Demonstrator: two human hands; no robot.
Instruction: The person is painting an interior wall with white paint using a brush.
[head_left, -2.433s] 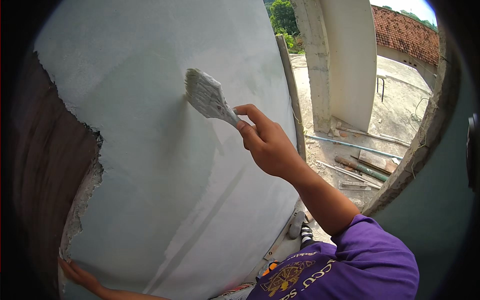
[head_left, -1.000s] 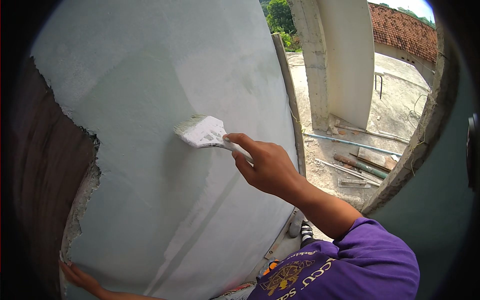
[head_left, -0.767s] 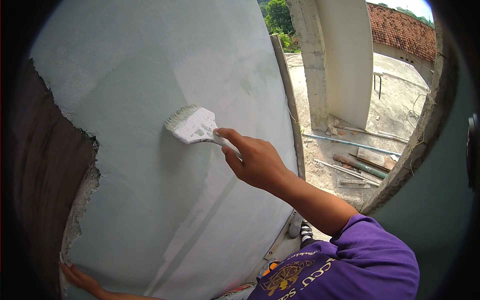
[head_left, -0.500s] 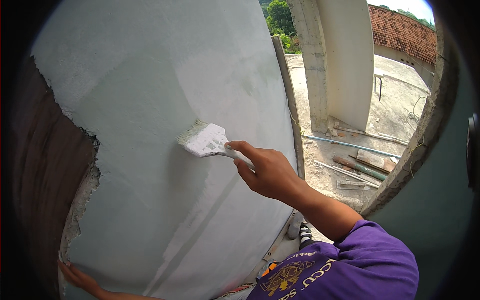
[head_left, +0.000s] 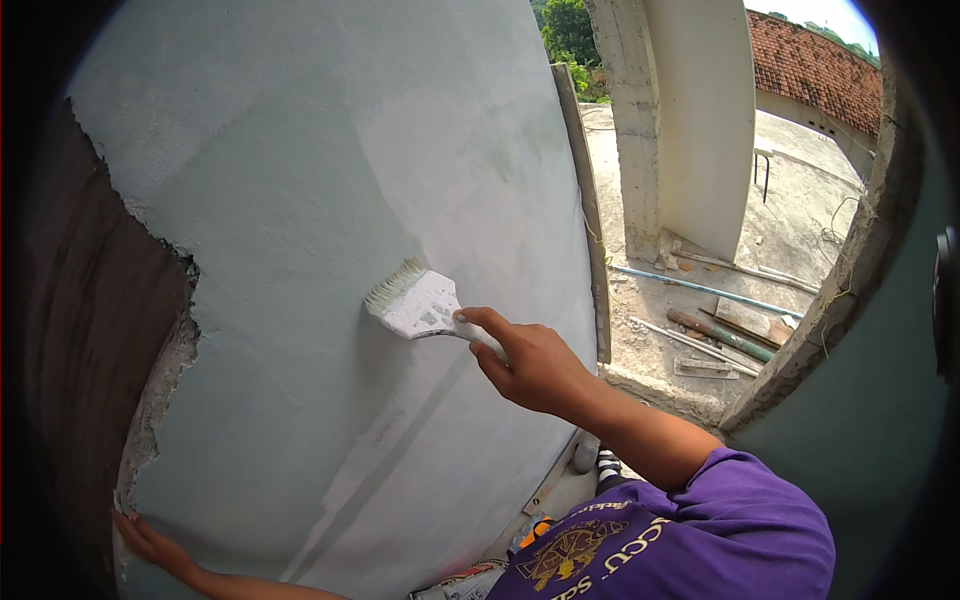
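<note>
My right hand [head_left: 525, 362] is closed round the handle of a wide, flat paintbrush [head_left: 422, 303] whose head is smeared with white paint. Its pale bristles point left and meet the wall [head_left: 290, 370], which is grey-green with lighter, freshly coated patches. Low on the left, my left hand [head_left: 155, 548] lies with stretched fingers against the wall's broken edge [head_left: 150, 440], holding no tool.
Dark brown boards [head_left: 90, 300] show beyond the broken edge. On the right, an opening gives onto a rough concrete floor with a blue pipe [head_left: 705, 286], a green pipe [head_left: 735, 340] and wood pieces. A concrete post [head_left: 632, 140] stands there.
My right hand and the paintbrush have moved down and slightly right along the wall, bristles still against it. My left hand stays by the broken edge. The view has shifted slightly.
</note>
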